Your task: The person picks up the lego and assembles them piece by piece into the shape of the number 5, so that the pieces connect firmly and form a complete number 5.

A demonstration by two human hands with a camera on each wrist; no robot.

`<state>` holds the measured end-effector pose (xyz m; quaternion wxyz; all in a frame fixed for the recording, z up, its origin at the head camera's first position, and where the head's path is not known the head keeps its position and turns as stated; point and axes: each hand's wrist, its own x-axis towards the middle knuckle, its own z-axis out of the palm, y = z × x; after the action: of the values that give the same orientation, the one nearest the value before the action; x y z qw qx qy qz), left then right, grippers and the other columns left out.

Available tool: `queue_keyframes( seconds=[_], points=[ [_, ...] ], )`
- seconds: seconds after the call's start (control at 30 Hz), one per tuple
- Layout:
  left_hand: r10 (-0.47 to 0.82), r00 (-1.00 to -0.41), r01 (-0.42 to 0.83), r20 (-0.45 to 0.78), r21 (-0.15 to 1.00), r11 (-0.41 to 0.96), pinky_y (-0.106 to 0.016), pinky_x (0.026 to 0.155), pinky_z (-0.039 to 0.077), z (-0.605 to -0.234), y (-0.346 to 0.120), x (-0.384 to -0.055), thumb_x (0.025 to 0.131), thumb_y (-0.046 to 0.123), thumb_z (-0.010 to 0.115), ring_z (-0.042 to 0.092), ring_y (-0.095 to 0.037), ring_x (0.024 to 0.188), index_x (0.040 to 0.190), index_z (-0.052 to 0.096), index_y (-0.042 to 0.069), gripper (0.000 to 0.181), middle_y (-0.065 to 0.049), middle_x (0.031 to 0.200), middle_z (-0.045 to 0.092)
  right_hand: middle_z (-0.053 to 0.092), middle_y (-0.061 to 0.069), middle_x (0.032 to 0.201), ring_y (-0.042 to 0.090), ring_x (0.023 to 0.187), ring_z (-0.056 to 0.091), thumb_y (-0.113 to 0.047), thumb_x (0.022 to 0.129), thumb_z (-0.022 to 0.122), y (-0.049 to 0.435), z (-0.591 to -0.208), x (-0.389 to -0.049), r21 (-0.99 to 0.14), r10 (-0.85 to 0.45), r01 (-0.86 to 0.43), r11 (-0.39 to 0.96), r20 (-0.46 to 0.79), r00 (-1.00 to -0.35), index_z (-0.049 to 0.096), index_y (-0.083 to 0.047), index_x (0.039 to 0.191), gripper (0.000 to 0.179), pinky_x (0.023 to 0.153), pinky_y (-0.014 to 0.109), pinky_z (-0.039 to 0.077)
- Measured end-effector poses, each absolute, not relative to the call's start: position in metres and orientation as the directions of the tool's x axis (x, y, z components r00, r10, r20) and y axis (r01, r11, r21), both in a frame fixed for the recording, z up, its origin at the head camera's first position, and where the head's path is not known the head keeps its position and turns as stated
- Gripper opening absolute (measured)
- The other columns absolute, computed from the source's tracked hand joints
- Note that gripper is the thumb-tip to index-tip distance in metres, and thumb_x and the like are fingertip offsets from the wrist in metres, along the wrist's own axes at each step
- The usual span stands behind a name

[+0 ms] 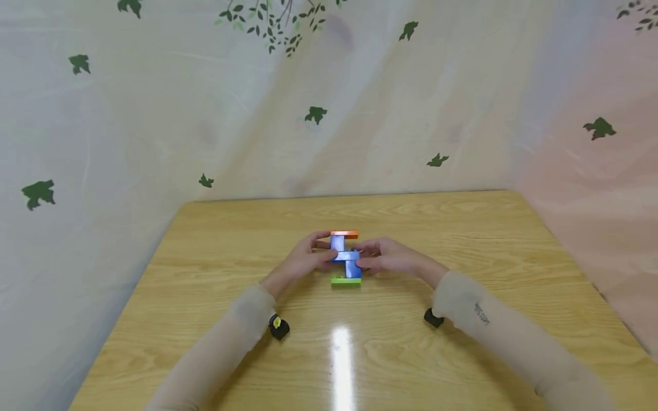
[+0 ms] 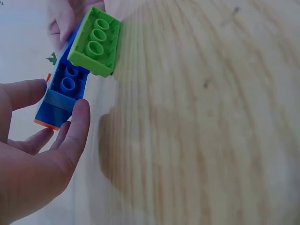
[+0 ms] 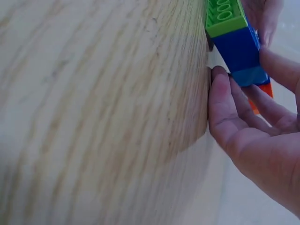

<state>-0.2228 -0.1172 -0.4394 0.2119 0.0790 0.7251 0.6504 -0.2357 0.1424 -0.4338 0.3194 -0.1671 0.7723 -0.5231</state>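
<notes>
A joined stack of toy building bricks is held between both hands over the middle of the table. In the head view its orange brick [image 1: 344, 234] is at the far end and its green brick [image 1: 346, 282] at the near end, with blue bricks [image 1: 353, 270] stepped between them. My left hand [image 1: 303, 255] pinches the blue part from the left, thumb on one side and fingers on the other. From the right, my right hand [image 1: 393, 255] grips the blue bricks between thumb and fingertips. Hollow round tubes show on the underside of the green brick [image 2: 95, 42] in the left wrist view.
The wooden table [image 1: 216, 297] spreads around the hands, with a bright reflection near its front. Behind it hangs a pale cloth [image 1: 247, 125] printed with green leaves and birds. Black wrist devices [image 1: 279, 327] sit under both sleeves.
</notes>
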Motion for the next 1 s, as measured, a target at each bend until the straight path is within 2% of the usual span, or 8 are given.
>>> queue_keyframes(
  seconds=[0.17, 0.43, 0.67, 1.0],
  points=[
    [0.364, -0.902, -0.165, -0.234, 0.963, 0.211, -0.040, 0.086, 0.059, -0.443, -0.121, -0.226, 0.098, 0.019, 0.070, 0.066, -0.029, 0.107, 0.152, 0.038, 0.006, 0.064, -0.019, 0.133, 0.057, 0.062, 0.013, 0.130, 0.025, 0.110, 0.064, -0.029, 0.100, 0.067, 0.135, -0.431, -0.235, -0.895, -0.560, 0.070, 0.440, -0.334, -0.758, 0.049, -0.005, 0.148, 0.057, 0.090, 0.039, 0.057],
    [0.352, -0.896, -0.121, -0.270, 0.912, 0.392, -0.031, 0.077, 0.056, -0.446, -0.126, -0.218, 0.100, 0.029, 0.067, 0.063, -0.023, 0.089, 0.150, 0.038, 0.008, 0.062, -0.014, 0.113, 0.062, 0.056, 0.016, 0.142, 0.023, 0.110, 0.062, -0.022, 0.101, 0.066, 0.128, -0.433, -0.227, -0.886, -0.551, 0.041, 0.462, -0.323, -0.770, 0.057, -0.004, 0.143, 0.046, 0.087, 0.037, 0.057],
    [0.341, -0.897, -0.145, -0.282, 0.916, 0.375, -0.031, 0.076, 0.056, -0.441, -0.124, -0.212, 0.101, 0.026, 0.065, 0.062, -0.024, 0.089, 0.151, 0.035, 0.008, 0.061, -0.015, 0.114, 0.061, 0.057, 0.014, 0.141, 0.024, 0.111, 0.062, -0.020, 0.102, 0.065, 0.125, -0.430, -0.222, -0.883, -0.545, 0.041, 0.467, -0.324, -0.773, 0.057, -0.005, 0.143, 0.045, 0.088, 0.038, 0.057],
    [0.336, -0.887, -0.182, -0.316, 0.909, 0.375, -0.032, 0.077, 0.057, -0.444, -0.121, -0.215, 0.101, 0.025, 0.065, 0.063, -0.023, 0.090, 0.149, 0.039, 0.007, 0.058, -0.014, 0.115, 0.060, 0.057, 0.016, 0.141, 0.025, 0.112, 0.063, -0.020, 0.102, 0.065, 0.126, -0.434, -0.222, -0.878, -0.527, 0.034, 0.477, -0.317, -0.789, 0.056, -0.003, 0.143, 0.046, 0.088, 0.039, 0.057]
  ],
)
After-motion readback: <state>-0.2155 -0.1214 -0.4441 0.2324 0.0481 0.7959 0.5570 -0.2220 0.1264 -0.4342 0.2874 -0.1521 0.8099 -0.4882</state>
